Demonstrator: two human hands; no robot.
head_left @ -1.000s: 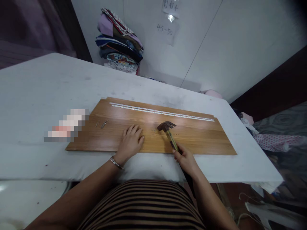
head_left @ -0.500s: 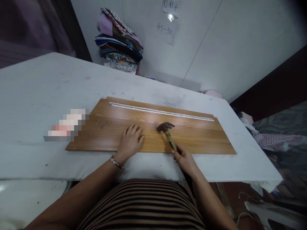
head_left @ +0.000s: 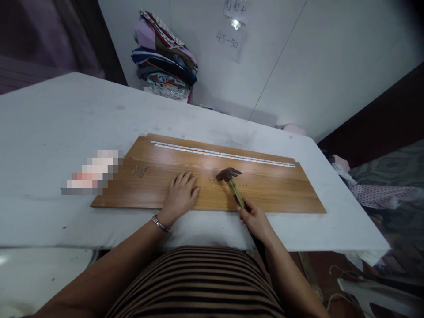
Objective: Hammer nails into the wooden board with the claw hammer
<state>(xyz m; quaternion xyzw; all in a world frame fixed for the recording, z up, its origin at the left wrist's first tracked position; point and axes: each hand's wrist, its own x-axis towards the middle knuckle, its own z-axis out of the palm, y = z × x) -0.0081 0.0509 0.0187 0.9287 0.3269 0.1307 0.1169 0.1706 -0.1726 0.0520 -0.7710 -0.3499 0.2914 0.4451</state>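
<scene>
My right hand [head_left: 253, 218] is wrapped round the handle of a claw hammer [head_left: 229, 175], its rusty head at the middle of a brown wooden board [head_left: 278, 190]. Whether the head touches the wood I cannot tell. Flat on the board, left of the hammer, rests my left hand [head_left: 181, 194] with its fingers stretched out and nothing held. Small dark marks form a row in the wood near the hammer head. Several loose nails [head_left: 143, 171] lie on the board's left part. Two pale measuring strips [head_left: 225, 154] run along its far side.
The board lies on a white-covered table [head_left: 82, 115]. Left of the board is a blurred-out object [head_left: 94, 172]. A pile of folded cloths [head_left: 165, 57] stands at the back against the wall. A white chair [head_left: 367, 296] is at the lower right.
</scene>
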